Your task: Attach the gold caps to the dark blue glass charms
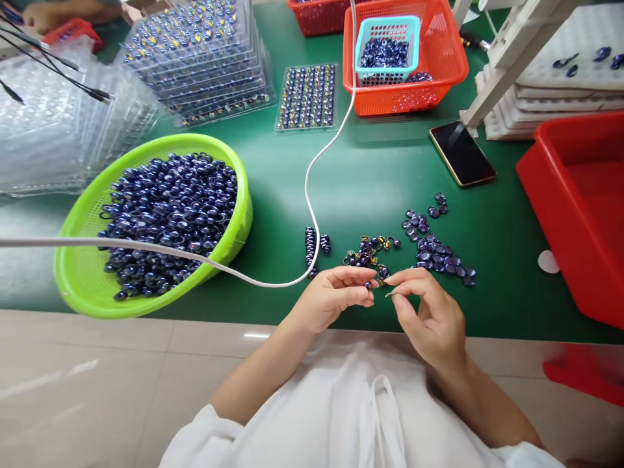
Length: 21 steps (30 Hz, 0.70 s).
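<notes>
Both hands meet above the table's near edge, in front of the white shirt (351, 403), their fingertips turned toward each other and just apart. Left hand (327, 298): the forearm slants up from the lower left, the fingers reach out together, and the thumb lies below them, pinching a small dark piece (368, 285) at the tips. Right hand (433, 315): the forearm comes in from the lower right, the index finger arches over, and the thumb bends up beneath it. Between those two tips is a small silvery bit (389, 294), too tiny to identify; the remaining fingers curl toward the palm.

Just beyond the fingertips lies a loose cluster of dark and yellow pieces (363, 253) on the green table (277, 195). Flat dark discs (433, 253) spread to its right, and a short row of dark pieces (311, 246) stands to its left, beside a looping white cable (312, 195). Farther left sits a lime-green basket (241, 175) heaped with glossy dark pieces; a phone (462, 153) and a red bin (560, 214) are off to the right.
</notes>
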Each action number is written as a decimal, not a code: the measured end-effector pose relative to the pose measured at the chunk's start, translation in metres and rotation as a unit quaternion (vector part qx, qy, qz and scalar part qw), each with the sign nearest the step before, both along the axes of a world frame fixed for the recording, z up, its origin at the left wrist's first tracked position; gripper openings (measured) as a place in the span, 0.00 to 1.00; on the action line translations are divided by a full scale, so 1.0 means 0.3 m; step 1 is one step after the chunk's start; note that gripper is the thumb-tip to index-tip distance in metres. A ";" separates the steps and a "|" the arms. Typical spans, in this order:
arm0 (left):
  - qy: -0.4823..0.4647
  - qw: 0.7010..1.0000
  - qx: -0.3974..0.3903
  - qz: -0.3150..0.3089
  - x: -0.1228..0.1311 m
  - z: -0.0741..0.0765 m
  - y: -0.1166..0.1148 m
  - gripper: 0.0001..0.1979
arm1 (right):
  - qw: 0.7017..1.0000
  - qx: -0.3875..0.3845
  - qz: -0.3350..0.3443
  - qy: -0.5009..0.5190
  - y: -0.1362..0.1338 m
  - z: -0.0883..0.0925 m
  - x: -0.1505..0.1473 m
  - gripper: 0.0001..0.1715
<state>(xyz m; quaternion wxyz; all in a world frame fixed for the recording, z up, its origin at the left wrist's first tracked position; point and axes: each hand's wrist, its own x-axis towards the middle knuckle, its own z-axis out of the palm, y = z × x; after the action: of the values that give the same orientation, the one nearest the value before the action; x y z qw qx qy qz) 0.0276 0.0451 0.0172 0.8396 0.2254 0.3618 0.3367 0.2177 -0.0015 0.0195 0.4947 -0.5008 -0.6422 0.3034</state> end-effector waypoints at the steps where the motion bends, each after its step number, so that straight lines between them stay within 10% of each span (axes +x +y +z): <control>1: 0.003 1.000 -0.005 0.006 0.006 0.001 -0.004 0.16 | 0.999 -0.031 -0.018 0.024 -0.003 -0.002 -0.004 0.09; 9: 0.085 0.985 0.121 0.087 0.056 -0.019 -0.038 0.12 | 0.973 -0.196 0.011 0.123 -0.005 -0.008 -0.043 0.05; 21: 0.166 0.940 0.286 0.080 0.042 -0.025 -0.058 0.10 | 0.958 -0.227 0.023 0.174 0.008 -0.016 -0.035 0.05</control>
<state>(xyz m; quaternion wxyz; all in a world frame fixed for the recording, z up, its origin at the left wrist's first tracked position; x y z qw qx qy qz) 0.0402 0.0277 0.0097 0.6384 0.4787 0.4011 0.4499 0.2072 0.0011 0.0146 0.4649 -0.5245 -0.4719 0.5349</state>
